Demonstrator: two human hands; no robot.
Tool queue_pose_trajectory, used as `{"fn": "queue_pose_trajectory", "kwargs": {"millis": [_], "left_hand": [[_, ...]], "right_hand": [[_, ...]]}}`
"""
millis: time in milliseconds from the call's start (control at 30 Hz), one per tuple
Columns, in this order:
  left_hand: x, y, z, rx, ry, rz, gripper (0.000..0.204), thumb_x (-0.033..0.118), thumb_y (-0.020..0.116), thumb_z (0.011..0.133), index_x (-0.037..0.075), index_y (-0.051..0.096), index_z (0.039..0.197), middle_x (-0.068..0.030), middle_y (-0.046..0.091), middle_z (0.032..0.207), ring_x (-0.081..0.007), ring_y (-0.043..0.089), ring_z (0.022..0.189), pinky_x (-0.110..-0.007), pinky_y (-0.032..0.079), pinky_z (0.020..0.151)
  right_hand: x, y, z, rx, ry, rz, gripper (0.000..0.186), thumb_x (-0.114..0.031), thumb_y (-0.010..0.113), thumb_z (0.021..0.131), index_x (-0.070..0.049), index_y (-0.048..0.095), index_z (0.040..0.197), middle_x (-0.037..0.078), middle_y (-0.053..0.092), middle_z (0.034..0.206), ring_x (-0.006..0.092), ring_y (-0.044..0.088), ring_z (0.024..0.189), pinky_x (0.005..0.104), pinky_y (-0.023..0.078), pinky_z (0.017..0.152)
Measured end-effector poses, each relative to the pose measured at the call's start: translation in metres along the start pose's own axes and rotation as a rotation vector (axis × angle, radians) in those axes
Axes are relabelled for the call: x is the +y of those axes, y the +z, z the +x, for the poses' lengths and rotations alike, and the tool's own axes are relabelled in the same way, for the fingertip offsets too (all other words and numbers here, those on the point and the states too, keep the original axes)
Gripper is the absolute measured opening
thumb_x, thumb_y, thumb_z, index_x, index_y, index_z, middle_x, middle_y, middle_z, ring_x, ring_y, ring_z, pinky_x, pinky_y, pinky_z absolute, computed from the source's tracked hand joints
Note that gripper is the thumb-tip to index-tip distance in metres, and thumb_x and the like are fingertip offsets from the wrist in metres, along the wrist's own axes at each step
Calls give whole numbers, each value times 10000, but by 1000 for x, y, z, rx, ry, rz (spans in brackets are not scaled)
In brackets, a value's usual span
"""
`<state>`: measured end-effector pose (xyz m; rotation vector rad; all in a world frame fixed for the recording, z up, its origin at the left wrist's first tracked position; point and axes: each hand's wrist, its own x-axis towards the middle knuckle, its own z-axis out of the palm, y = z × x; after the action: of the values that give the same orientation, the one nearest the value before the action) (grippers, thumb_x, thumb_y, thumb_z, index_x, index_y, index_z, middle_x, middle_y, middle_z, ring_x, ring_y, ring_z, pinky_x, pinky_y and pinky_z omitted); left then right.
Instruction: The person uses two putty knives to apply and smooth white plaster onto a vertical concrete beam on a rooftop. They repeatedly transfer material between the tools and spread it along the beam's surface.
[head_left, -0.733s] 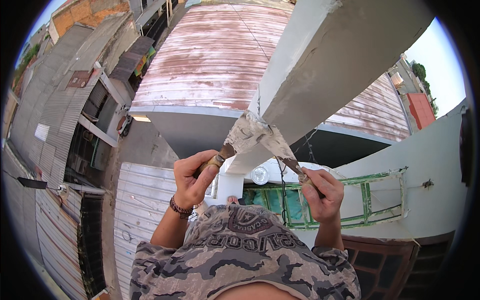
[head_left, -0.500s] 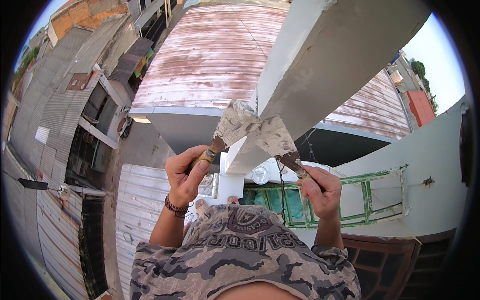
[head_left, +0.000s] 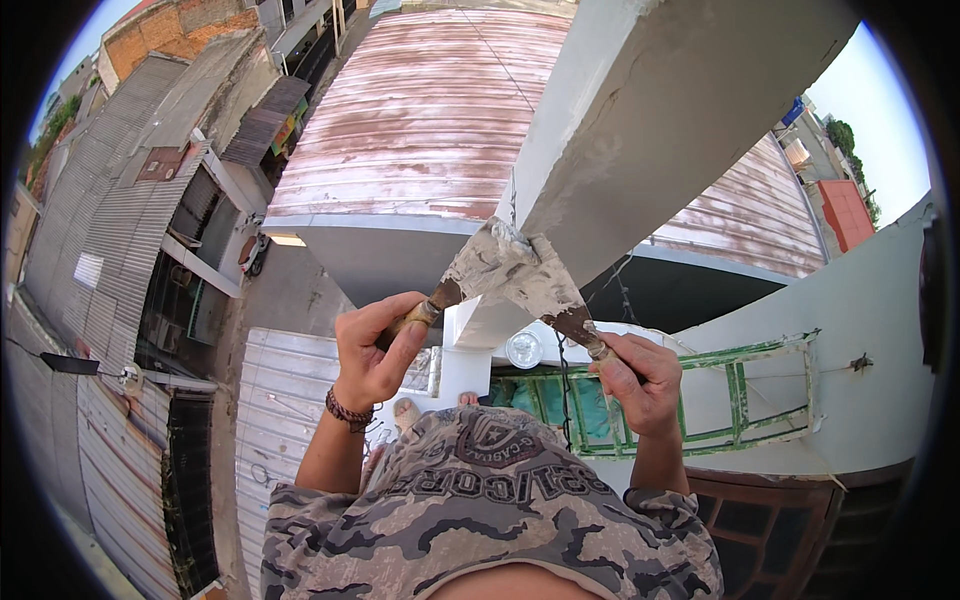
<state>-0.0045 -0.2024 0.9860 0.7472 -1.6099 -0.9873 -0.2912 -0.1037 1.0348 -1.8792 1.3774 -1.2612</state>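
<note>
My left hand (head_left: 378,352) is closed round the wooden handle of a putty knife (head_left: 478,262), its blade smeared with pale grey filler. My right hand (head_left: 640,382) grips a second putty knife (head_left: 552,288), coated the same way. The two blades slant inward and meet at their upper ends, where a lump of filler (head_left: 511,242) sits. Both tools are held up in front of a pale grey concrete column (head_left: 640,150); whether a blade touches it, I cannot tell.
A green-framed ladder (head_left: 740,400) lies to the right by the white wall (head_left: 870,330). A clear round container (head_left: 523,348) stands on the ledge below my hands. Dark wires (head_left: 566,390) hang beside it. Rusty corrugated roofing (head_left: 410,120) spreads beyond, and an alley (head_left: 290,290) runs far below at left.
The left blade has come slightly down and its tip now overlaps the right blade's end more closely. Filler is gathered more at the meeting point. Both hands keep their grip.
</note>
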Motion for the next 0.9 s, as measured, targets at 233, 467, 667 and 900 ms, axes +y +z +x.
{"fn": "queue_pose_trajectory", "kwargs": {"millis": [233, 467, 667, 900], "left_hand": [[-2, -4, 1, 10, 22, -12, 230, 106, 624, 827, -69, 656, 972, -43, 595, 667, -63, 499, 573, -208, 392, 513], [-3, -2, 5, -15, -37, 18, 224, 104, 624, 823, -69, 659, 961, -36, 584, 642, -56, 485, 555, -207, 377, 499], [2, -3, 9, -28, -37, 8, 221, 106, 622, 822, -66, 660, 955, -37, 580, 641, -56, 479, 552, -206, 375, 497], [11, -4, 10, -8, -53, -50, 220, 96, 612, 828, -69, 653, 967, -23, 575, 657, -52, 467, 574, -200, 367, 508]], "right_hand": [[-2, -7, -2, 86, 221, 109, 283, -79, 593, 865, 74, 636, 1099, 86, 637, 724, 92, 535, 596, 215, 403, 539], [-4, -10, -1, 53, 194, 100, 288, -87, 608, 860, 62, 640, 1104, 81, 635, 734, 92, 536, 595, 216, 399, 530], [-11, -7, 4, 21, 71, -82, 288, -90, 629, 845, 60, 645, 1090, 98, 626, 728, 146, 575, 631, 249, 437, 561], [-16, 0, 3, -8, 82, -176, 280, -85, 631, 852, 47, 647, 1098, 103, 639, 749, 139, 579, 622, 244, 442, 566]]}}
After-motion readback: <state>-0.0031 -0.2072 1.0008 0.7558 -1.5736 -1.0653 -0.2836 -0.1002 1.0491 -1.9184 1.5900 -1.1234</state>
